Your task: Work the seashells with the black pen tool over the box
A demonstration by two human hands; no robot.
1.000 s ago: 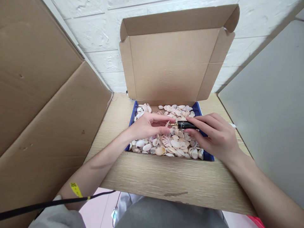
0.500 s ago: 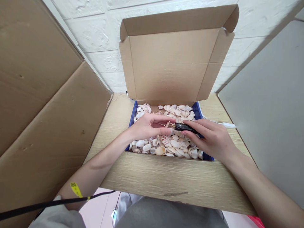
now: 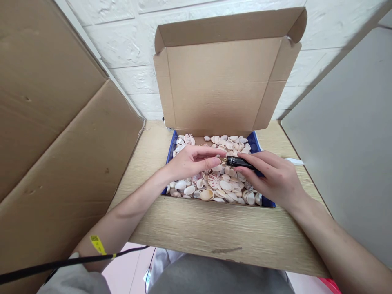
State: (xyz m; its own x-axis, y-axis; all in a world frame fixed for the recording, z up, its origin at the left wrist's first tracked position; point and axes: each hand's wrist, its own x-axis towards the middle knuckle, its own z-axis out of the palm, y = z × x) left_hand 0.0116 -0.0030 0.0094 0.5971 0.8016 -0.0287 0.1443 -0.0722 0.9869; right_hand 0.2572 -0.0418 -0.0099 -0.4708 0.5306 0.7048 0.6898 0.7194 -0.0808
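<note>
L hand's (image 3: 193, 161) fingers pinch small shell (image 3: 218, 156), mostly hidden, above box (image 3: 254, 142); R hand (image 3: 273, 170) grips blk tool (image 3: 240, 162), also above box; we're prob. working tip at shell; next calls for steady pinch.

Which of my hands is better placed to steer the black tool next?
Probably the right hand: it holds the black tool, pointed toward the left hand, which seems busy pinching a small shell, mostly hidden.

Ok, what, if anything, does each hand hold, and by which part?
Right hand: a black tool, by its barrel. Left hand: apparently a small shell, mostly hidden; gripped part unclear.
</note>
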